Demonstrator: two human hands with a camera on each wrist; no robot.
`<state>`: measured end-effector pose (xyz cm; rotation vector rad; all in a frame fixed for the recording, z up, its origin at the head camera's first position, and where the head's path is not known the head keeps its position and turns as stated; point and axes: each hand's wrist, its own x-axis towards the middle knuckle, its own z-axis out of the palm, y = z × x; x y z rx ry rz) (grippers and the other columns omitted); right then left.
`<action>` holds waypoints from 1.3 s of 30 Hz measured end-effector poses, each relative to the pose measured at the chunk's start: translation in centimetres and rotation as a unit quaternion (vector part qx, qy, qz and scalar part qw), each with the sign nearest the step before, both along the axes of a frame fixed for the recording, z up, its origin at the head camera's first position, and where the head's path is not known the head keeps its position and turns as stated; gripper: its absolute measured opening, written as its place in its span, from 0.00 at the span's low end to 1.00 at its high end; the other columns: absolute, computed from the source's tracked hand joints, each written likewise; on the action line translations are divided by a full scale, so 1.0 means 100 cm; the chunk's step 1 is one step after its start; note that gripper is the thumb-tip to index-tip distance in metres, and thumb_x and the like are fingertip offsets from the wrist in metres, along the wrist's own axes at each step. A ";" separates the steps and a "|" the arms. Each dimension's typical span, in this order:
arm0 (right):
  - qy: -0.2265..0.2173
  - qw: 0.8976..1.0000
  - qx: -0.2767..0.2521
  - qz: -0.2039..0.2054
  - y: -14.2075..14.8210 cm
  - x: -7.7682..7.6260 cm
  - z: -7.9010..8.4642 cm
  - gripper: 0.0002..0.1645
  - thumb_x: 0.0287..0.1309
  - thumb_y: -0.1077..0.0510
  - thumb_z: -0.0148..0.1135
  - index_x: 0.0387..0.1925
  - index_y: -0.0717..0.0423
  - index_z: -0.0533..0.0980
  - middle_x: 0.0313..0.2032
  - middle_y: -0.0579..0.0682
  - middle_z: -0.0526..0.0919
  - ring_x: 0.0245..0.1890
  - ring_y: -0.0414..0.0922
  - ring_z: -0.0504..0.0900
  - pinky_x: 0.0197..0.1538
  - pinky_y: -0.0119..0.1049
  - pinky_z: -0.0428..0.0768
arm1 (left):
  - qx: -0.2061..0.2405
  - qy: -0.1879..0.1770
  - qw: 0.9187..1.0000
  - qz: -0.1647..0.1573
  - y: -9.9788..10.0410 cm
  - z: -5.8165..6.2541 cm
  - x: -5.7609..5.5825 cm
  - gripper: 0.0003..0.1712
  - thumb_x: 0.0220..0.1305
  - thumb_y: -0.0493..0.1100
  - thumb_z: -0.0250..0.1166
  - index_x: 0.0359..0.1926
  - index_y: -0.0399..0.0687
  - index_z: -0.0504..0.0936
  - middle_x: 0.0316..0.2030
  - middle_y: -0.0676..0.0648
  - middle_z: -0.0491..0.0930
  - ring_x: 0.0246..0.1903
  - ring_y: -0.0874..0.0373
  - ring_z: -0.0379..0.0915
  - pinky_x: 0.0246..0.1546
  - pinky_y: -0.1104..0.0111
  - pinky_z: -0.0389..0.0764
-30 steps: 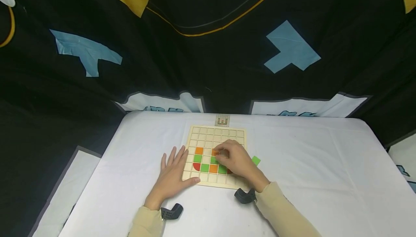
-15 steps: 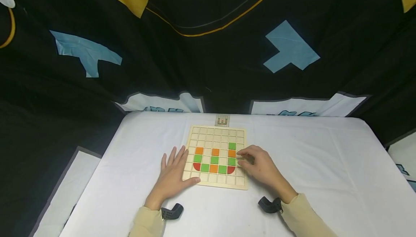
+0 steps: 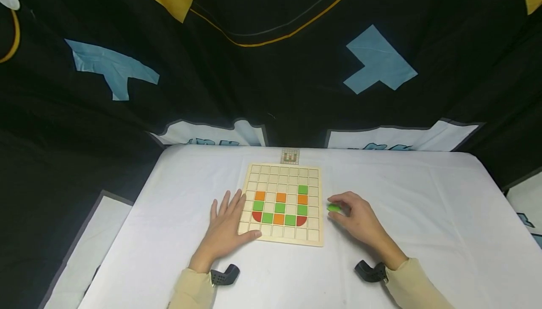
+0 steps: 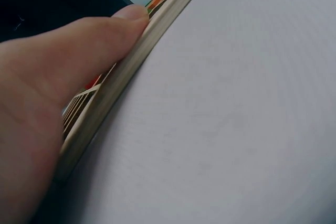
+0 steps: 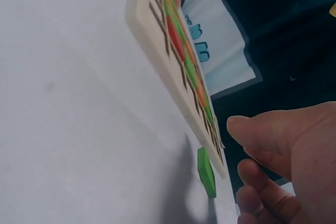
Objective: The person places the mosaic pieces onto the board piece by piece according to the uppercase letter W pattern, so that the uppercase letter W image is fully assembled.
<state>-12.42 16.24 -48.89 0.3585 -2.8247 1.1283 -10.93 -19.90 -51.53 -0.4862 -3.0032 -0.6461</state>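
A pale wooden grid board (image 3: 280, 234) lies on the table with green, orange and red tiles set in some of its squares. My left hand (image 3: 224, 233) rests along its left edge, fingers spread, the thumb (image 4: 105, 35) over the near edge in the left wrist view. To the right of the board lies a loose green tile (image 5: 207, 172), flat on the cloth. My right hand (image 3: 360, 217) hovers over this tile with thumb and fingers bent and parted. In the right wrist view a gap shows between its fingertips and the tile.
A small card with a printed grid pattern (image 3: 290, 156) lies behind the board. White cloth (image 3: 423, 205) covers the table. A dark curtain (image 3: 271, 88) with blue and yellow shapes hangs beyond the far edge.
My right hand has moved right, off the board's tiles and past its right edge, to the loose green tile. My left hand has stayed in place.
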 end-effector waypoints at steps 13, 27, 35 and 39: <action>-0.020 0.999 0.033 -0.023 0.006 0.000 -0.002 0.21 0.52 0.61 0.74 0.50 0.60 0.83 0.48 0.56 0.84 0.53 0.56 0.80 0.57 0.55 0.77 | 0.003 -0.002 1.000 0.001 0.000 0.001 0.000 0.65 0.55 0.77 0.61 0.78 0.39 0.52 0.79 0.42 0.47 0.78 0.39 0.33 0.72 0.38 0.30; -0.047 0.995 0.079 -0.026 0.004 -0.003 0.000 0.20 0.54 0.61 0.72 0.49 0.61 0.83 0.47 0.57 0.84 0.47 0.53 0.79 0.52 0.53 0.78 | 0.008 0.000 1.000 -0.001 0.001 0.003 0.002 0.64 0.55 0.76 0.63 0.78 0.38 0.53 0.79 0.41 0.48 0.77 0.38 0.34 0.72 0.38 0.31; -0.038 0.996 0.083 0.005 0.008 -0.006 0.002 0.17 0.55 0.62 0.71 0.48 0.57 0.84 0.46 0.54 0.84 0.47 0.51 0.80 0.51 0.52 0.78 | 0.008 0.001 1.000 -0.002 0.001 0.003 0.001 0.64 0.55 0.76 0.63 0.78 0.38 0.53 0.79 0.41 0.48 0.77 0.38 0.34 0.72 0.38 0.31; -0.044 0.995 0.087 0.008 0.009 -0.007 0.002 0.18 0.55 0.61 0.71 0.49 0.57 0.84 0.47 0.53 0.84 0.45 0.50 0.79 0.50 0.51 0.78 | 0.009 0.002 1.000 -0.003 0.001 0.003 0.001 0.64 0.55 0.75 0.64 0.78 0.38 0.53 0.79 0.41 0.48 0.77 0.37 0.34 0.71 0.38 0.31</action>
